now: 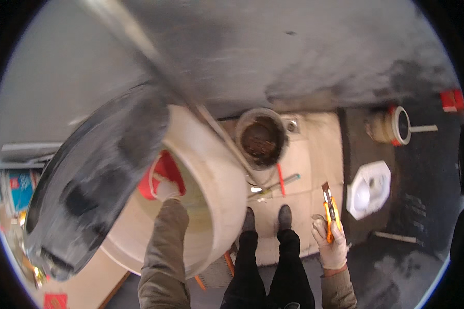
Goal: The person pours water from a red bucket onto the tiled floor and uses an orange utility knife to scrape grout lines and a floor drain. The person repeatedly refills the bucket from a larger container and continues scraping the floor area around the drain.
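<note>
My left hand (pixel 166 189), in a pale glove, reaches inside a large whitish plastic tub (pixel 228 181) and grips a red plastic scoop or pail (pixel 171 170). Murky liquid (pixel 197 208) shows below it in the tub. A big dark, dusty sheet or lid (pixel 100 174) covers the tub's left part. On the right, my gloved right hand (pixel 330 243) holds a yellow-handled utility knife (pixel 331 216), its dark blade pointing away from me.
A bucket of dark brown material (pixel 260 141) stands near a floor drain (pixel 292 126). A long pole (pixel 212 125) slants past the tub. A red stick (pixel 281 179) lies on the cardboard-like floor covering (pixel 321 154). Rightward are a white squat toilet pan (pixel 369 189) and a round bucket (pixel 401 125).
</note>
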The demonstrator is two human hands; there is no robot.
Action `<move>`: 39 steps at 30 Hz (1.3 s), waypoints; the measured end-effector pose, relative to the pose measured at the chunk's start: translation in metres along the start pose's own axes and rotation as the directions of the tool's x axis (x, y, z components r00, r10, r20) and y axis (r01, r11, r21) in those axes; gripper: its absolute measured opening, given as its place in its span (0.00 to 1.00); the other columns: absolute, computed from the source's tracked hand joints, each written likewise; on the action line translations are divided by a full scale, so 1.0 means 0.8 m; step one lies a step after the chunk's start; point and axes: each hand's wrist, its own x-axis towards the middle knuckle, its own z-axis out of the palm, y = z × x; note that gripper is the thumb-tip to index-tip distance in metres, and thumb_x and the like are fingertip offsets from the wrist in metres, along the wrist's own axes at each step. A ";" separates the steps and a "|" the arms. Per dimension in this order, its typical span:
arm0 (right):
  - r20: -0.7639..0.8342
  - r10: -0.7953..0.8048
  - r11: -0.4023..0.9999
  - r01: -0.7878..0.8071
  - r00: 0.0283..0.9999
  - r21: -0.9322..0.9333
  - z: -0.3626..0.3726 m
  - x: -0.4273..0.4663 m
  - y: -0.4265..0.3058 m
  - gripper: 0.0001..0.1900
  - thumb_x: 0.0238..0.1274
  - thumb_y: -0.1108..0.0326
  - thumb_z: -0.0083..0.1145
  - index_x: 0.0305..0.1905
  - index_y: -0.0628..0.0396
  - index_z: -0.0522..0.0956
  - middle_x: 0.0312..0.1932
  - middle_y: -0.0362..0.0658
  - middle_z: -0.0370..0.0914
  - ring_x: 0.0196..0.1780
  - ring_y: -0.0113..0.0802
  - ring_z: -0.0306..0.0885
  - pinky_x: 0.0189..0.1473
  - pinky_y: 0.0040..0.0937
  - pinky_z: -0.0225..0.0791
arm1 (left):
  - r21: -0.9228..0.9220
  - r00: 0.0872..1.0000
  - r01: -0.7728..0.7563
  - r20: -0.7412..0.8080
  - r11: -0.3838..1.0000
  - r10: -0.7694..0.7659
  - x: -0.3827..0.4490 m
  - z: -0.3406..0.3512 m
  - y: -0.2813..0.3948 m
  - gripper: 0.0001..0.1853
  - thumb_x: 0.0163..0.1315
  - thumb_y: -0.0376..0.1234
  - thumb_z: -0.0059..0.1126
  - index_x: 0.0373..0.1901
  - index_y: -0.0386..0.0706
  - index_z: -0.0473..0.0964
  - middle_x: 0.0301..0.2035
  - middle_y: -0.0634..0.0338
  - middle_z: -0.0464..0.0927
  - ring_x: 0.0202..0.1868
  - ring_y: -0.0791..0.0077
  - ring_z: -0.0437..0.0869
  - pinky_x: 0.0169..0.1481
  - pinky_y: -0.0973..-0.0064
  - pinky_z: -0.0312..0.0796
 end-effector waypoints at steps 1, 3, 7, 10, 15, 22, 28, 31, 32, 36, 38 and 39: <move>-0.068 -0.011 1.000 0.010 0.998 -0.017 -0.007 -0.004 0.000 0.26 0.70 0.58 0.61 0.66 0.57 0.69 0.57 0.52 0.79 0.55 0.35 0.82 0.57 0.38 0.79 | -0.075 0.998 0.060 0.034 0.995 -0.057 0.007 0.002 -0.005 0.53 0.60 0.40 0.57 0.78 0.34 0.32 0.35 0.47 0.86 0.36 0.53 0.89 0.53 0.51 0.75; -0.222 -0.053 0.998 0.041 0.974 -0.055 -0.026 -0.017 -0.008 0.25 0.69 0.59 0.61 0.66 0.57 0.70 0.56 0.51 0.80 0.54 0.35 0.83 0.56 0.37 0.79 | -0.113 0.987 0.034 0.160 0.993 -0.015 0.002 0.005 0.017 0.52 0.60 0.38 0.57 0.79 0.36 0.34 0.42 0.40 0.84 0.46 0.48 0.87 0.51 0.55 0.78; -0.169 -0.038 0.999 0.037 0.985 -0.009 -0.034 -0.014 -0.019 0.23 0.70 0.59 0.61 0.63 0.56 0.72 0.53 0.50 0.81 0.53 0.34 0.83 0.56 0.37 0.79 | -0.437 0.995 -0.095 -0.019 0.894 0.097 0.090 0.063 -0.108 0.49 0.59 0.37 0.58 0.79 0.41 0.41 0.43 0.39 0.84 0.48 0.48 0.86 0.54 0.55 0.77; -0.235 -0.068 0.997 0.074 0.970 0.017 -0.058 -0.028 -0.013 0.19 0.70 0.58 0.61 0.59 0.55 0.73 0.51 0.48 0.82 0.52 0.34 0.84 0.55 0.35 0.79 | -0.482 0.983 -0.102 0.088 0.870 0.164 0.110 0.061 -0.117 0.40 0.59 0.36 0.59 0.74 0.41 0.56 0.41 0.42 0.85 0.41 0.49 0.88 0.47 0.56 0.79; -0.314 -0.113 0.991 0.130 0.943 0.031 -0.086 -0.048 -0.026 0.16 0.71 0.62 0.60 0.57 0.57 0.73 0.50 0.52 0.83 0.52 0.38 0.85 0.55 0.37 0.80 | -0.725 0.899 0.259 0.422 0.638 0.115 0.034 -0.016 -0.090 0.19 0.57 0.26 0.57 0.52 0.40 0.73 0.26 0.54 0.81 0.11 0.66 0.77 0.08 0.69 0.62; -0.322 -0.195 0.976 0.214 0.926 0.025 -0.088 -0.061 -0.049 0.16 0.73 0.63 0.57 0.57 0.61 0.75 0.48 0.49 0.83 0.51 0.36 0.85 0.55 0.33 0.80 | -0.768 0.859 0.361 0.495 0.528 0.132 -0.015 -0.097 -0.135 0.23 0.53 0.23 0.61 0.53 0.43 0.74 0.23 0.56 0.80 0.09 0.70 0.73 0.09 0.71 0.58; -0.343 -0.232 0.959 0.273 0.910 0.078 -0.121 -0.081 -0.054 0.15 0.73 0.64 0.57 0.57 0.60 0.75 0.49 0.51 0.83 0.52 0.39 0.85 0.56 0.37 0.80 | -0.891 0.891 0.319 0.398 0.323 0.216 -0.060 -0.172 -0.157 0.33 0.52 0.21 0.61 0.64 0.40 0.70 0.39 0.51 0.84 0.27 0.62 0.85 0.24 0.69 0.75; -0.369 -0.247 0.943 0.310 0.896 0.123 -0.144 -0.095 -0.058 0.14 0.74 0.65 0.56 0.57 0.60 0.75 0.50 0.53 0.83 0.53 0.41 0.85 0.57 0.41 0.80 | -0.938 0.900 0.300 0.338 0.173 0.274 -0.097 -0.225 -0.176 0.34 0.52 0.19 0.58 0.66 0.38 0.69 0.52 0.46 0.79 0.48 0.53 0.85 0.47 0.63 0.83; -0.382 -0.260 0.936 0.329 0.887 0.125 -0.150 -0.097 -0.060 0.14 0.74 0.65 0.55 0.57 0.60 0.75 0.50 0.52 0.83 0.53 0.41 0.85 0.57 0.41 0.80 | -0.954 0.917 0.279 0.300 0.113 0.264 -0.105 -0.237 -0.188 0.35 0.52 0.19 0.58 0.66 0.38 0.68 0.54 0.45 0.79 0.48 0.52 0.85 0.48 0.62 0.83; -0.452 -0.277 0.904 0.390 0.848 0.177 -0.191 -0.118 -0.061 0.14 0.74 0.65 0.54 0.57 0.59 0.75 0.50 0.52 0.83 0.53 0.42 0.85 0.57 0.41 0.79 | -0.962 0.951 0.245 0.262 0.121 0.163 -0.150 -0.308 -0.203 0.36 0.52 0.22 0.60 0.67 0.36 0.66 0.57 0.45 0.76 0.51 0.52 0.82 0.52 0.58 0.81; -0.494 -0.274 0.892 0.410 0.825 0.190 -0.209 -0.127 -0.062 0.14 0.74 0.65 0.55 0.57 0.58 0.75 0.51 0.52 0.83 0.53 0.42 0.85 0.58 0.42 0.79 | -0.977 0.964 0.199 0.210 0.081 0.166 -0.149 -0.318 -0.237 0.35 0.51 0.23 0.61 0.66 0.34 0.66 0.56 0.45 0.77 0.50 0.53 0.83 0.52 0.60 0.80; -0.530 -0.270 0.887 0.422 0.804 0.188 -0.223 -0.140 -0.060 0.14 0.74 0.65 0.55 0.57 0.58 0.75 0.51 0.53 0.82 0.53 0.42 0.85 0.58 0.42 0.79 | -0.971 0.960 0.203 0.222 0.124 0.170 -0.170 -0.340 -0.231 0.35 0.51 0.23 0.61 0.65 0.34 0.67 0.56 0.46 0.77 0.50 0.54 0.83 0.53 0.61 0.80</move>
